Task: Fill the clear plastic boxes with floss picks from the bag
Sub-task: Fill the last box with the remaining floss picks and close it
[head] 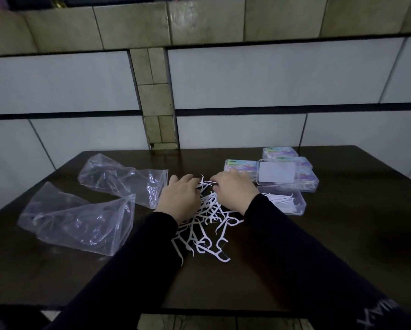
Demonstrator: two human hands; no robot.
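Two hands: the left hand and the right hand lie palm-down on the far end of a loose heap of white plastic floss picks.
Fingers: both sets curl down into the picks; their tips are hidden behind the knuckles, so whether they pinch anything cannot be told.
Floss picks: they are spread on the dark brown wooden surface between the two black sleeves; the tangle is too dense to count.
Open box: a clear plastic rectangular box just right of the right wrist holds a few picks.
Stacked boxes: clear plastic boxes with pastel labels sit behind it, overlapping; the print is unreadable.
Bags: two crumpled clear plastic bags lie left of the hands, the nearer one pointed, the farther one just beside the left hand.
Room: pale wall panels with dark strips and olive tiles rise behind; lighting is dim.
Cut off: both forearms run out of the lower edge.
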